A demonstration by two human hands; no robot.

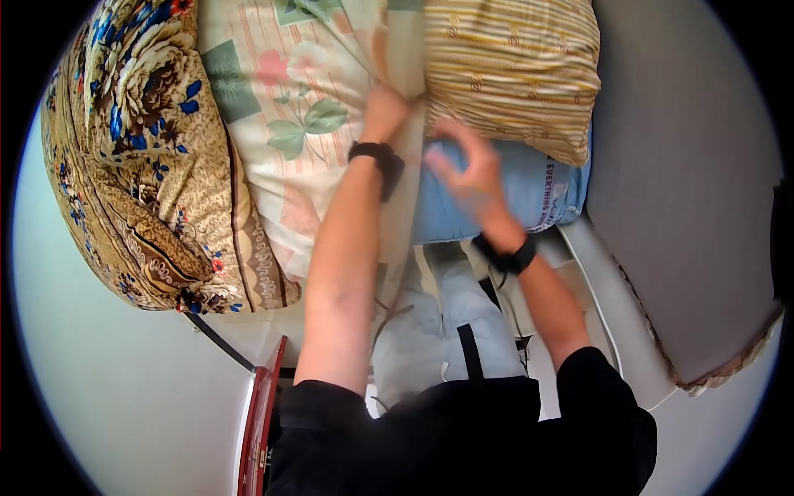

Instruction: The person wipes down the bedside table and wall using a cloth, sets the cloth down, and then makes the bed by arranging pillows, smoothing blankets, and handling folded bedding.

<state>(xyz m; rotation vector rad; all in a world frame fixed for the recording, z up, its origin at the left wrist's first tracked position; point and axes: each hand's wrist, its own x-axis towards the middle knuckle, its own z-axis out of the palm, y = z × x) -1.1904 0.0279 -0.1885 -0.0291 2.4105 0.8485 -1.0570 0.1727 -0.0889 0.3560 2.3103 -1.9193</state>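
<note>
A pale bed sheet [281,207] with pink and green flower and leaf prints lies over the bed. My left hand [386,112] is at its right side, blurred, closed on the cloth where creases run toward the fingers; the fingertips are hidden. Just to the right, my right hand [475,178] hovers above a light blue pillow [513,186], fingers apart and holding nothing, also smeared by motion. A yellow striped pillow [513,74] rests on top of the blue one. Black bands circle both wrists.
A bunched brown floral quilt [157,165] with blue flowers covers the bed's left end. On the right stands a grey padded panel [695,165] with a frilled edge. A red-framed piece [263,413] is at lower left. White cables hang near my legs.
</note>
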